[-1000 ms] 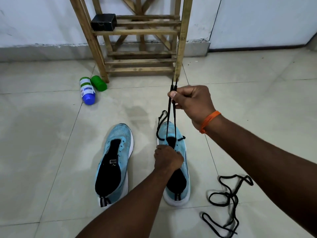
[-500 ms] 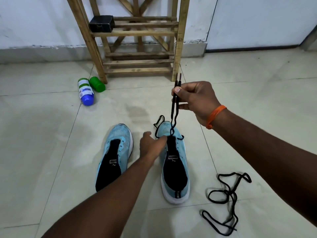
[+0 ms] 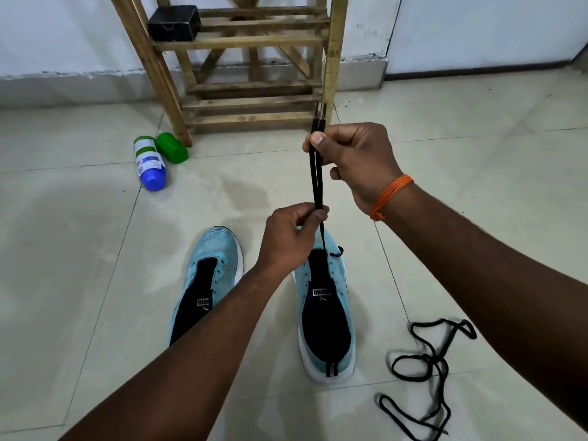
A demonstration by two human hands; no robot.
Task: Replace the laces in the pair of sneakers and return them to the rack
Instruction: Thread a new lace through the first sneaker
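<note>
Two light-blue sneakers stand side by side on the tiled floor, toes pointing away from me. The left sneaker (image 3: 206, 281) has no lace. A black lace (image 3: 316, 173) runs up from the front eyelets of the right sneaker (image 3: 331, 313), both strands held together. My right hand (image 3: 353, 160) pinches the two strands near their tips, above the shoe. My left hand (image 3: 291, 240) pinches the same strands lower down, just above the shoe's toe. A second black lace (image 3: 426, 377) lies loose in a tangle on the floor to the right.
A wooden rack (image 3: 251, 68) stands against the white wall straight ahead, with a small black box (image 3: 174, 22) on one shelf. A white and blue bottle (image 3: 149, 163) and a green container (image 3: 171, 148) lie on the floor by the rack's left leg.
My left hand left the right sneaker's tongue, rose and took hold of the lace strands below my right hand. My right hand stays up with the lace tips.
</note>
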